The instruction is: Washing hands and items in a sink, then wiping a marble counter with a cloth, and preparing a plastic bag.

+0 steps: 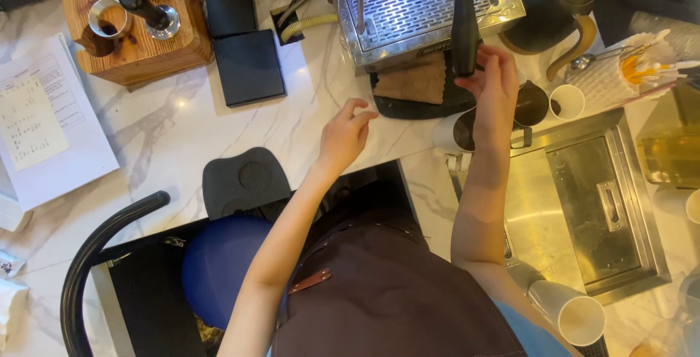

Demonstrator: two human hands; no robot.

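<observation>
A: What is held by the right hand (496,91)?
B: The black handle (464,25) at the steel machine (423,7) is touched; the grip is half closed.
A: And the left hand (343,137)?
B: It is kept loosely open above the marble surface (182,131), nothing held.

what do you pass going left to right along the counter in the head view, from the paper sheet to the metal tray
paper sheet → wooden stand → black pad → left hand → brown cloth → right hand → metal tray
</observation>
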